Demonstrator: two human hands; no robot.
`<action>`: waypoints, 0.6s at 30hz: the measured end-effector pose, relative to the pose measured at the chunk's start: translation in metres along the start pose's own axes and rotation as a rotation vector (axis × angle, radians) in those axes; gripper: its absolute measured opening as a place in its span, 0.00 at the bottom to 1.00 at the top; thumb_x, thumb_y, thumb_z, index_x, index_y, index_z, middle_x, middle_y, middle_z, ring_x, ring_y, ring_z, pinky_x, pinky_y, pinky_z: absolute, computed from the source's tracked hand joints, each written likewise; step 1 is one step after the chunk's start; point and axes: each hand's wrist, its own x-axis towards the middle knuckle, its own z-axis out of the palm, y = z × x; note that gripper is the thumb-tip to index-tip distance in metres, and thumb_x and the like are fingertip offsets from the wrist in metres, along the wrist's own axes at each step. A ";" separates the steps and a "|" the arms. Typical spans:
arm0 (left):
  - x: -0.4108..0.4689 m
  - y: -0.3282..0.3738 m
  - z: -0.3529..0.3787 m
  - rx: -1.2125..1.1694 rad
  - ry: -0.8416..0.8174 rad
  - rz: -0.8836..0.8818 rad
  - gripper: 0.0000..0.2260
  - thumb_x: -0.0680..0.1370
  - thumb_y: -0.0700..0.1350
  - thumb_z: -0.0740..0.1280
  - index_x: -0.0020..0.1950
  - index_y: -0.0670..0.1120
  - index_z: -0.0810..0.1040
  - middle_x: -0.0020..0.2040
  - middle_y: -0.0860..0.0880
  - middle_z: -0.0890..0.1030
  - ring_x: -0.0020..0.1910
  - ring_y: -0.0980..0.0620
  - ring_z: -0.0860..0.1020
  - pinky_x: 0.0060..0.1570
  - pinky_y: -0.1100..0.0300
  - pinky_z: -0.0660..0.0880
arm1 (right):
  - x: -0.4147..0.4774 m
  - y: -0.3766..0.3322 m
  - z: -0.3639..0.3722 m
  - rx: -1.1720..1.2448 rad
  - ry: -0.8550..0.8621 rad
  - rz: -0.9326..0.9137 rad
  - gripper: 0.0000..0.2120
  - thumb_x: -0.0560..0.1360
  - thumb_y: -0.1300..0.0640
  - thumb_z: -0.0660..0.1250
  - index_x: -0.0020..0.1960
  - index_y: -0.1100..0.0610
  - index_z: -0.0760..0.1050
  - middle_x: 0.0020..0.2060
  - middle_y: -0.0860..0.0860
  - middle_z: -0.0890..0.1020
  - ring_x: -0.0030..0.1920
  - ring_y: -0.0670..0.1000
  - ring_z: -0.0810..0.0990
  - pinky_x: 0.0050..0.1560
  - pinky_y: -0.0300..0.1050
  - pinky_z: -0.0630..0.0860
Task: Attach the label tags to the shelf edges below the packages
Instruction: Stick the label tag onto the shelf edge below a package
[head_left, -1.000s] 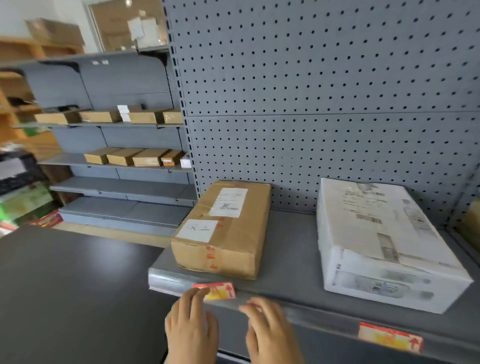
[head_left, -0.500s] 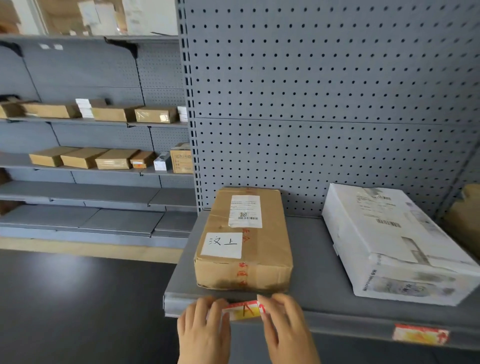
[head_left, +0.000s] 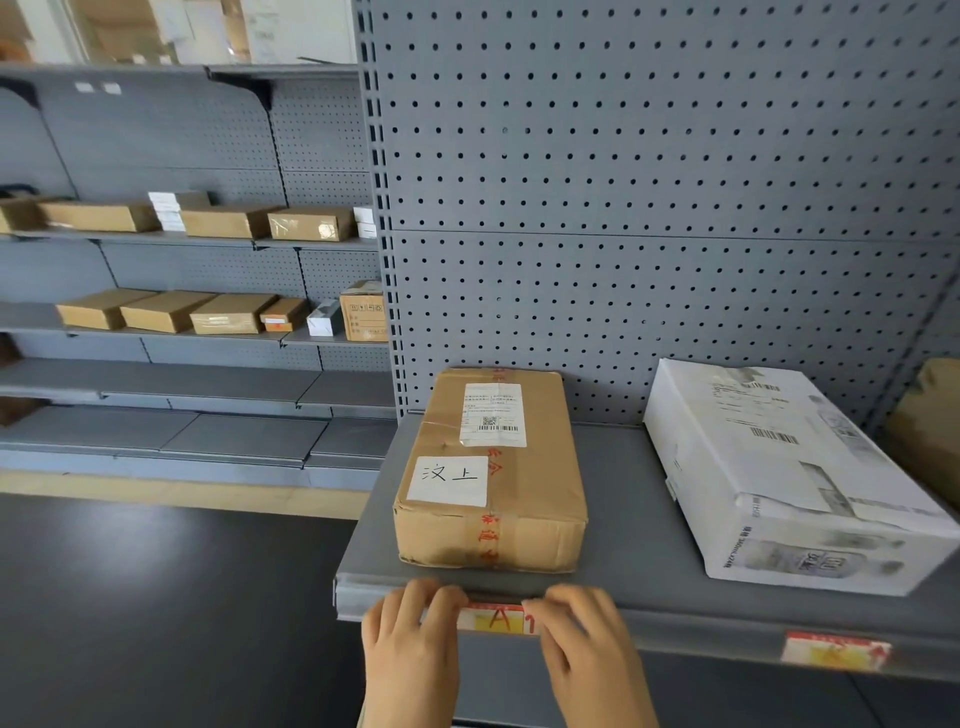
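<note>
Left hand (head_left: 410, 639): fingers loosely bent, tips pressing the left end of the label tag (head_left: 496, 619), not wrapped round it. The tag sits between the hands on the shelf edge (head_left: 675, 631), directly under the brown package (head_left: 493, 478). Right hand (head_left: 582, 639): same, tips on the tag's right end. To seat it well I'd press both ends evenly, level with the strip, centred under the box. Well right of the right hand: second tag (head_left: 834, 649) below the white package (head_left: 779, 478).

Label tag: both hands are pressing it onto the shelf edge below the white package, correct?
No. The head view shows the left hand and right hand pressing the label tag onto the shelf edge below the brown cardboard package, not the white package.
</note>
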 end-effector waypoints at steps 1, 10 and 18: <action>0.001 0.000 0.000 0.005 -0.007 -0.001 0.07 0.68 0.44 0.60 0.42 0.55 0.72 0.38 0.52 0.77 0.40 0.52 0.69 0.41 0.60 0.59 | 0.000 0.000 0.000 0.004 -0.018 0.003 0.21 0.56 0.70 0.79 0.44 0.53 0.82 0.47 0.43 0.71 0.45 0.46 0.72 0.40 0.39 0.74; 0.002 -0.003 -0.002 0.076 -0.066 -0.006 0.11 0.62 0.39 0.68 0.39 0.53 0.77 0.38 0.52 0.77 0.35 0.49 0.76 0.39 0.57 0.67 | 0.000 -0.004 -0.003 0.030 -0.127 0.012 0.27 0.51 0.71 0.79 0.45 0.50 0.82 0.47 0.43 0.70 0.46 0.45 0.70 0.39 0.39 0.76; 0.003 -0.004 -0.003 0.077 -0.057 0.002 0.09 0.65 0.40 0.65 0.39 0.54 0.75 0.37 0.52 0.77 0.36 0.49 0.76 0.39 0.57 0.66 | 0.006 -0.006 -0.003 0.075 -0.127 0.020 0.23 0.54 0.71 0.79 0.44 0.52 0.82 0.43 0.42 0.69 0.44 0.44 0.71 0.34 0.38 0.74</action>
